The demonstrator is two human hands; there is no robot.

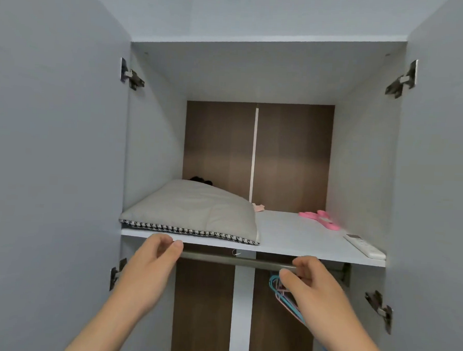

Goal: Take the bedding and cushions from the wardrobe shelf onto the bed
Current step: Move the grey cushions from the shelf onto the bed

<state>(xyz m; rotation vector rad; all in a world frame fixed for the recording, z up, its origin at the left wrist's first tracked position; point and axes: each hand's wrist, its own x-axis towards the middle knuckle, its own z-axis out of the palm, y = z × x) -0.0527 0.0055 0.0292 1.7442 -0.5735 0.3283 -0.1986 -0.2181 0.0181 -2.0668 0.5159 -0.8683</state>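
A grey cushion (193,209) with a black-and-white houndstooth edge lies on the left half of the white wardrobe shelf (296,239). My left hand (150,262) is raised just below the shelf's front edge, under the cushion, fingers loosely curled and holding nothing. My right hand (310,284) is lower and to the right, below the shelf in front of the hanging rail, also empty with fingers apart. Neither hand touches the cushion. The bed is out of view.
Both wardrobe doors stand open at left and right. On the shelf lie a pink object (320,219), a white remote control (364,246) at the right edge, and something dark (201,180) behind the cushion. A metal rail (236,260) with coloured hangers (285,296) runs beneath.
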